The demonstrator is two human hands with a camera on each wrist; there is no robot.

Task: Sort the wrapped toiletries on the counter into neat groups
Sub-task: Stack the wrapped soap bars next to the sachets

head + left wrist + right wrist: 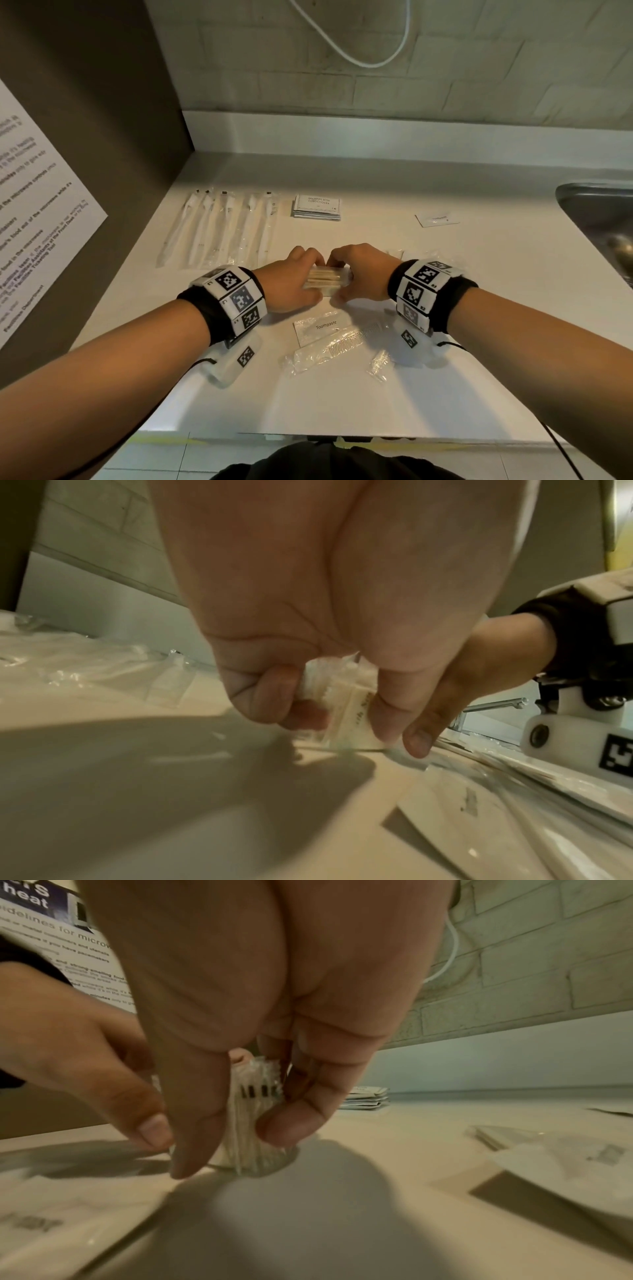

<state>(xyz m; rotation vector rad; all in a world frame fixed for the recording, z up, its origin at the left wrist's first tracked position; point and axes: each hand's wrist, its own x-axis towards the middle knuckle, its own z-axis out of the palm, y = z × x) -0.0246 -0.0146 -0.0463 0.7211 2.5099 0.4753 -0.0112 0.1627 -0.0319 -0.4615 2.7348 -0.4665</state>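
Both hands meet at the middle of the white counter (pixel 445 377) around a small stack of clear-wrapped cotton swab packets (pixel 327 278). My left hand (pixel 294 279) grips the stack's left end, fingers and thumb curled on it (pixel 342 707). My right hand (pixel 356 274) pinches the right end between thumb and fingers (pixel 250 1123). The stack rests on the counter. A row of wrapped toothbrushes (pixel 219 228) lies at the back left, beside a pile of shampoo sachets (pixel 318 207). A toothpaste sachet (pixel 322 327) and a wrapped comb (pixel 339 347) lie near my wrists.
A lone sachet (pixel 436 219) lies at the back right. A steel sink (pixel 603 219) cuts into the counter on the right. A dark cabinet side with a printed notice (pixel 41 212) stands to the left; a tiled wall with a white cable (pixel 359 51) is behind.
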